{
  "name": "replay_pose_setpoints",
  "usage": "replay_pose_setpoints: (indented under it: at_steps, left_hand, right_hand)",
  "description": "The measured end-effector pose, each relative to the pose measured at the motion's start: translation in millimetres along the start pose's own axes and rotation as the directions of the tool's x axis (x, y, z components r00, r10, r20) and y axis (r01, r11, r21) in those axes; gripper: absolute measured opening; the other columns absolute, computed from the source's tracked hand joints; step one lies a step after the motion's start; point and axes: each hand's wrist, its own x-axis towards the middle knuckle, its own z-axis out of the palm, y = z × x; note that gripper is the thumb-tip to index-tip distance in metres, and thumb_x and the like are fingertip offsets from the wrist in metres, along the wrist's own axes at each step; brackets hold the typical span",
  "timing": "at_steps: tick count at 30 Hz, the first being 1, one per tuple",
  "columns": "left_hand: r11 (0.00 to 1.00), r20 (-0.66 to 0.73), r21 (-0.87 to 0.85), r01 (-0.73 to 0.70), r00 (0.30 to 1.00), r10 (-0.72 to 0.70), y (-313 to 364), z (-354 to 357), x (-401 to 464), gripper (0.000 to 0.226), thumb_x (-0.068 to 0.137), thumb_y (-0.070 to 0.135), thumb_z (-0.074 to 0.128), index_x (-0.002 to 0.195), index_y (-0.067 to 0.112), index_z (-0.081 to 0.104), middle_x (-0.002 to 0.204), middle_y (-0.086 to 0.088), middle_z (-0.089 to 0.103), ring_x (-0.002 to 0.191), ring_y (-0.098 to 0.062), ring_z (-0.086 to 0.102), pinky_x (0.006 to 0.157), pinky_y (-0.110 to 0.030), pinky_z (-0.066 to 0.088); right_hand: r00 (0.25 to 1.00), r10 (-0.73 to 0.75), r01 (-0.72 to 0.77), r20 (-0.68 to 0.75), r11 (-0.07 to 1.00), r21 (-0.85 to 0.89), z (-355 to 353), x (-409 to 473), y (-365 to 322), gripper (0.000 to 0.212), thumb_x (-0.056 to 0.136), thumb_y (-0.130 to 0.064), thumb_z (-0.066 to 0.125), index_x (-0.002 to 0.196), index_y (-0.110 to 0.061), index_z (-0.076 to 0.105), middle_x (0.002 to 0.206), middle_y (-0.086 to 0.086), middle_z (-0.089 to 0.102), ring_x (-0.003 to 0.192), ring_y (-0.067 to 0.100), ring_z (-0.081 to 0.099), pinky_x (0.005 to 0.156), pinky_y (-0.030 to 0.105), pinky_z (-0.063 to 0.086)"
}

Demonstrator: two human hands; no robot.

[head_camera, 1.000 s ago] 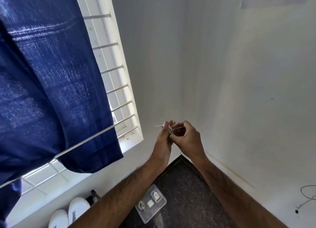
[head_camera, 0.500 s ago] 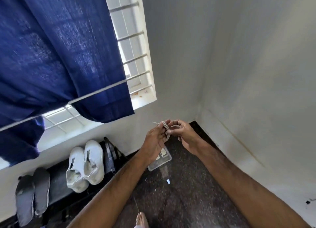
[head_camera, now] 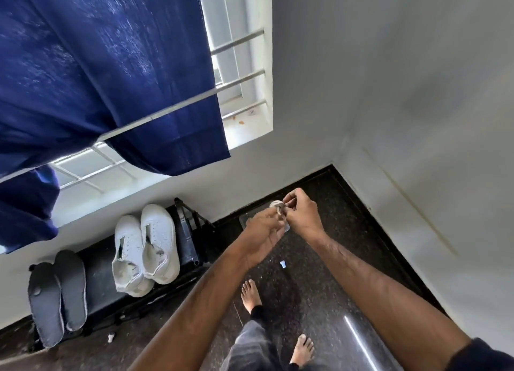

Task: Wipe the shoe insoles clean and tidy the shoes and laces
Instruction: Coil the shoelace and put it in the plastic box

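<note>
Pinching coiled lace [head_camera: 278,205] | left hand [head_camera: 262,233], right hand [head_camera: 301,213] | both grips closed on it

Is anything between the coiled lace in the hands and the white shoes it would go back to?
Nothing visible. Both hands, left hand and right hand, hold the coiled lace above the floor; the white shoes sit lower left on the black rack, with open space between.
</note>
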Motion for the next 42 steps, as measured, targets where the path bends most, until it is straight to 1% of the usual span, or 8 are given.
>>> replay_pose_setpoints:
  at_steps: [7, 11, 16, 21, 25, 29, 36, 42]
  left_hand:
    - [0.796, -0.167, 0.585, -0.155, 0.937, 0.306, 2.4, -72.0, 68.7, 0.035, 0.097, 0.007, 0.060, 0.110, 0.039, 0.061, 0.122, 0.003, 0.065, 0.109, -0.014, 0.064, 0.093, -0.033, 0.055]
    - [0.606, -0.075, 0.775, -0.178, 0.927, 0.368, -15.7, -91.3, 144.7, 0.029, 0.097, 0.023, 0.067, 0.126, 0.023, 0.062, 0.123, 0.002, 0.058, 0.111, -0.011, 0.057, 0.099, -0.027, 0.046]
    - [0.649, -0.034, 0.759, -0.041, 0.994, 0.103, -75.0, -127.4, 246.8, 0.029, 0.100, 0.026, 0.063, 0.128, 0.023, 0.064, 0.117, 0.001, 0.070, 0.106, -0.018, 0.068, 0.087, -0.035, 0.054]
    - [0.636, -0.107, 0.772, 0.006, 0.987, 0.121, -158.5, -176.6, 332.2, 0.024, 0.097, 0.022, 0.065, 0.120, 0.029, 0.069, 0.100, 0.013, 0.072, 0.087, -0.003, 0.067, 0.075, -0.033, 0.055]
    - [0.579, -0.231, 0.809, 0.100, 0.960, 0.157, -233.7, -214.5, 405.7, 0.030, 0.093, 0.015, 0.068, 0.122, 0.021, 0.071, 0.108, 0.003, 0.073, 0.096, -0.010, 0.066, 0.083, -0.019, 0.050]
    - [0.569, -0.348, 0.804, 0.173, 0.913, 0.213, -292.4, -254.4, 473.9, 0.027, 0.086, 0.008, 0.073, 0.112, 0.014, 0.073, 0.097, -0.001, 0.071, 0.090, -0.013, 0.064, 0.067, -0.002, 0.038]
    - [0.459, -0.286, 0.879, 0.128, 0.912, 0.293, -347.0, -311.8, 571.6, 0.020, 0.083, -0.001, 0.073, 0.103, 0.005, 0.072, 0.091, 0.000, 0.066, 0.077, -0.007, 0.057, 0.064, -0.002, 0.038]
    - [0.386, -0.259, 0.916, 0.108, 0.895, 0.363, -376.2, -345.7, 614.0, 0.012, 0.085, 0.013, 0.071, 0.095, 0.019, 0.070, 0.082, 0.013, 0.064, 0.078, -0.006, 0.062, 0.069, -0.019, 0.044]
  right_hand:
    - [0.982, 0.174, -0.172, 0.071, 0.985, -0.034, 36.6, 66.5, 42.6, 0.016, 0.086, -0.010, 0.074, 0.096, -0.019, 0.065, 0.086, -0.005, 0.066, 0.081, 0.011, 0.062, 0.068, 0.021, 0.045]
    - [0.974, 0.205, -0.205, 0.099, 0.979, -0.012, 57.5, 106.0, 79.6, 0.015, 0.087, -0.011, 0.074, 0.101, -0.011, 0.068, 0.082, -0.009, 0.063, 0.078, 0.007, 0.059, 0.069, 0.020, 0.046]
    - [0.954, 0.198, -0.219, 0.223, 0.973, 0.072, 88.8, 166.4, 139.6, 0.016, 0.088, -0.011, 0.078, 0.096, -0.015, 0.065, 0.082, -0.007, 0.064, 0.077, 0.008, 0.059, 0.074, 0.025, 0.051]
    - [0.899, 0.259, -0.328, 0.354, 0.933, 0.151, 137.4, 230.9, 232.4, 0.021, 0.091, 0.002, 0.071, 0.107, -0.006, 0.061, 0.075, -0.006, 0.058, 0.066, 0.004, 0.056, 0.052, 0.012, 0.047]
    - [0.863, 0.324, -0.418, 0.388, 0.889, 0.187, 197.2, 280.9, 321.7, 0.024, 0.090, 0.006, 0.069, 0.112, -0.001, 0.062, 0.075, -0.003, 0.057, 0.067, 0.008, 0.059, 0.059, 0.032, 0.057]
    - [0.869, 0.405, -0.479, 0.285, 0.832, 0.279, 265.5, 314.3, 399.0, 0.028, 0.087, 0.011, 0.065, 0.088, -0.016, 0.057, 0.076, -0.001, 0.058, 0.071, 0.013, 0.062, 0.048, 0.026, 0.056]
    - [0.893, 0.449, -0.418, -0.022, 0.847, 0.328, 374.9, 357.5, 494.4, 0.034, 0.076, -0.010, 0.065, 0.075, -0.042, 0.052, 0.075, -0.004, 0.067, 0.079, 0.030, 0.073, 0.070, 0.056, 0.061]
    - [0.902, 0.397, -0.344, -0.173, 0.900, 0.268, 413.4, 384.8, 498.0, 0.023, 0.083, 0.006, 0.062, 0.088, -0.016, 0.057, 0.081, 0.002, 0.067, 0.079, 0.027, 0.066, 0.073, 0.049, 0.058]
